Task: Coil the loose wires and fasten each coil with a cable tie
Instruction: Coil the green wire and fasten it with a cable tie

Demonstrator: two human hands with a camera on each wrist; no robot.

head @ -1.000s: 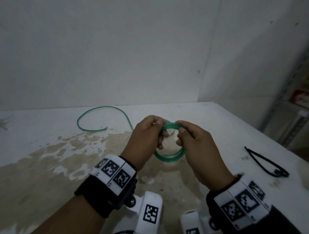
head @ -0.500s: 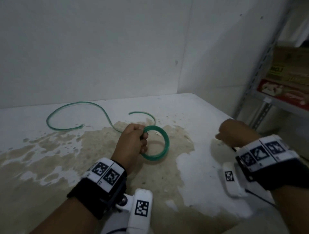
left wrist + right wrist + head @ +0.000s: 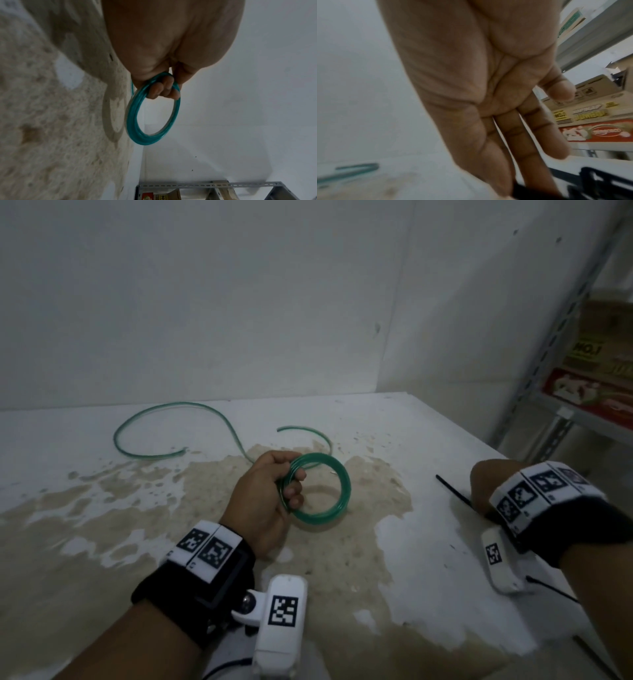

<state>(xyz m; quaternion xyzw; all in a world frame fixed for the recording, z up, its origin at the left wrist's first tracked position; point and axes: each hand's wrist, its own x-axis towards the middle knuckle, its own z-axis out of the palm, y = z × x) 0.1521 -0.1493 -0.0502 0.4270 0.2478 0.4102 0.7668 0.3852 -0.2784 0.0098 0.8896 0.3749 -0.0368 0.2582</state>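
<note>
My left hand (image 3: 291, 491) grips a green wire coil (image 3: 344, 491) of several turns, held upright just above the stained table; the left wrist view shows fingers curled through the coil (image 3: 131, 119). The wire's loose tail (image 3: 154, 436) curves over the table behind, and a short free end (image 3: 308, 431) arcs near the coil. My right hand (image 3: 493, 484) is far to the right, over a black cable tie (image 3: 452, 489). In the right wrist view its fingers (image 3: 513, 148) are straight and reach down to black cable ties (image 3: 594, 180); the fingertips are out of frame.
The white table (image 3: 428, 433) has a wide brown stain (image 3: 171, 508) across its middle. White walls meet in a corner behind. A grey metal shelf (image 3: 548, 354) with cardboard boxes (image 3: 596, 385) stands past the table's right edge.
My right hand let go of the coil and moved right to the cable ties. The left hand now holds the coil alone, lower and nearer the table. The head view turned right.
</note>
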